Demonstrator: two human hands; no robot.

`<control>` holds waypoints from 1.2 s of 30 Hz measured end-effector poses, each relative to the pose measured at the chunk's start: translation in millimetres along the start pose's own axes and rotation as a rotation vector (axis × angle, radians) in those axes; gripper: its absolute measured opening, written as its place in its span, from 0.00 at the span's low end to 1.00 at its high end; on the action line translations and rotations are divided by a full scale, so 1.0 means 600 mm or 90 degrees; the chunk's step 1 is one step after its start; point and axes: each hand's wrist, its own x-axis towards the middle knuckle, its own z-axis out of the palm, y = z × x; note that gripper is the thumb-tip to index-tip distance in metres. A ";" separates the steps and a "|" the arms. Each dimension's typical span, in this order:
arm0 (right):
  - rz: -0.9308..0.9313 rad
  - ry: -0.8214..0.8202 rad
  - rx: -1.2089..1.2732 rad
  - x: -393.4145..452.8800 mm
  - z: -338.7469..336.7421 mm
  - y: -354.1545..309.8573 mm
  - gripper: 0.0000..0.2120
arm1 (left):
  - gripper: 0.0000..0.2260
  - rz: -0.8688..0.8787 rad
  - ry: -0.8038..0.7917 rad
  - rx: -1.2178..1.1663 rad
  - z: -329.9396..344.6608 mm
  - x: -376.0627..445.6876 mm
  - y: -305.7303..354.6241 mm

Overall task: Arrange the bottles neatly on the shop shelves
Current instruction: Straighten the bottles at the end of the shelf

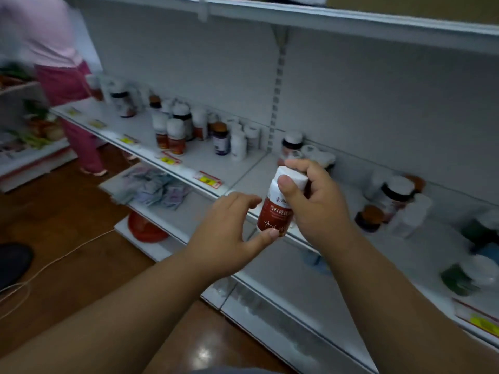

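Holding: one white-capped bottle (pixel 278 205) with a red label, tilted, in front of the middle shelf (pixel 243 174)
Right hand (pixel 316 201): fingers curled round the bottle's cap and upper body, thumb on the cap
Left hand (pixel 229 233): thumb tip touched the bottle's base, fingers loosely extended behind it
Left of the bottle, on the shelf: about a dozen bottles (pixel 175 136) stood clustered
Right of it: several more, blurred, count unclear
Far left: one person in pink (pixel 62 66)

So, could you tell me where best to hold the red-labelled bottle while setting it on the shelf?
Probably by the white cap, from above: the right hand already pinches the cap of the red-labelled bottle, which is near upright, and that leaves its base free to meet the shelf.
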 end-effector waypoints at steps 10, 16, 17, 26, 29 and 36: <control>0.006 -0.105 -0.024 0.156 0.279 -0.022 0.13 | 0.28 -0.101 0.037 0.036 -0.156 0.035 -0.260; 0.020 -0.126 -0.087 0.296 0.357 0.023 0.18 | 0.29 -0.124 0.024 0.044 -0.161 0.135 -0.377; 0.028 -0.123 -0.107 0.320 0.364 0.029 0.19 | 0.29 -0.127 0.021 0.050 -0.168 0.153 -0.395; 0.119 -0.151 -0.286 0.449 0.451 0.078 0.16 | 0.25 -0.021 0.021 0.205 -0.190 0.328 -0.545; 0.120 -0.138 -0.310 0.465 0.475 0.104 0.20 | 0.24 0.097 0.010 0.239 -0.193 0.391 -0.593; 0.220 -0.117 -0.303 0.451 0.521 0.132 0.34 | 0.36 0.290 -0.261 0.265 -0.197 0.491 -0.657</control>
